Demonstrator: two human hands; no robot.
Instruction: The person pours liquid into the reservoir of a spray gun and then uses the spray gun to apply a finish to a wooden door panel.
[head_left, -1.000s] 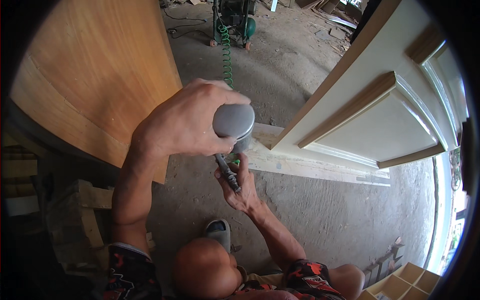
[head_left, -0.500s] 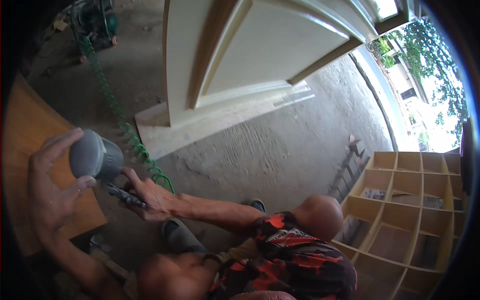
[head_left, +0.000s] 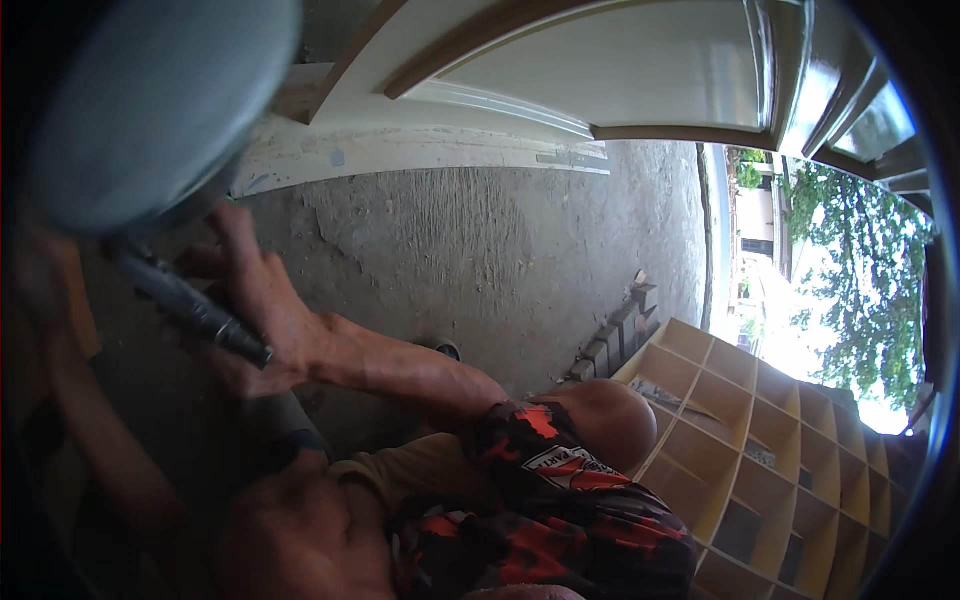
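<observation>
A round metal cup [head_left: 170, 100] of a spray gun looms large and close at the upper left. My right hand [head_left: 260, 310] is wrapped round the gun's dark body [head_left: 195, 305], just below the cup. My left hand [head_left: 40, 260] is at the far left edge beside the cup; its fingers are in shadow and blurred, so I cannot tell whether they touch it.
A white panelled door [head_left: 610, 70] stands across the top on a pale board [head_left: 420, 150]. A wooden grid unit [head_left: 710, 450] fills the lower right, with wood offcuts [head_left: 615, 335] beside it. An orange-brown wooden panel [head_left: 80, 305] shows at left. Daylight and trees [head_left: 860, 300] are beyond.
The spray gun cup has risen up and left, much nearer the camera. My view has swung rightward, bringing in the grid unit and outdoors. My left hand has slipped toward the shadowed edge.
</observation>
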